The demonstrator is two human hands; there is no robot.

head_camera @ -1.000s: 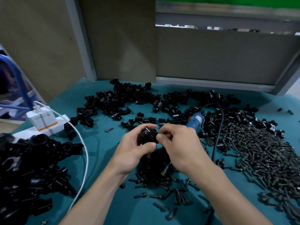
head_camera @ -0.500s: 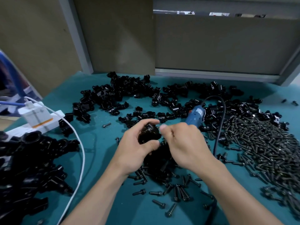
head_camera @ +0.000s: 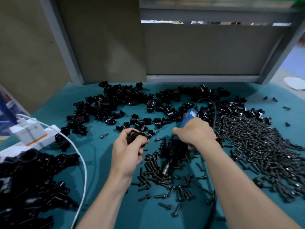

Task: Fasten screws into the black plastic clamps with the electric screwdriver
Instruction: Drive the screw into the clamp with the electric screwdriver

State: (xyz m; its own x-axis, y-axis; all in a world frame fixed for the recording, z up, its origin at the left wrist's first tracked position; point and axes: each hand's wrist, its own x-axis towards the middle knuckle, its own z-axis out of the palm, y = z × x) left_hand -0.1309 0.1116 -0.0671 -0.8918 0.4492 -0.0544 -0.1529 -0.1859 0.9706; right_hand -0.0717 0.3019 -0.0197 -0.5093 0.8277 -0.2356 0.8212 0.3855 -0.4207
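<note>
My left hand [head_camera: 127, 154] grips a black plastic clamp [head_camera: 134, 136] just above the teal table, fingers curled round it. My right hand [head_camera: 195, 133] is wrapped round the blue and black electric screwdriver [head_camera: 177, 142], which lies slanted with its metal bit [head_camera: 166, 167] pointing down-left into loose screws. The two hands are apart. A loose pile of black clamps [head_camera: 118, 100] spreads across the back of the table. A wide heap of dark screws [head_camera: 257, 142] lies to the right.
The teal table [head_camera: 99, 146] carries a white power strip with charger [head_camera: 31, 134] at the left, its white cable [head_camera: 82, 162] curving forward. A pile of black parts [head_camera: 31, 182] fills the near left. The screwdriver's black cord [head_camera: 212, 109] arcs behind. Grey panels wall the back.
My right hand left the clamp and moved right onto the electric screwdriver, closing round its body. My left hand kept the clamp and drifted slightly left.
</note>
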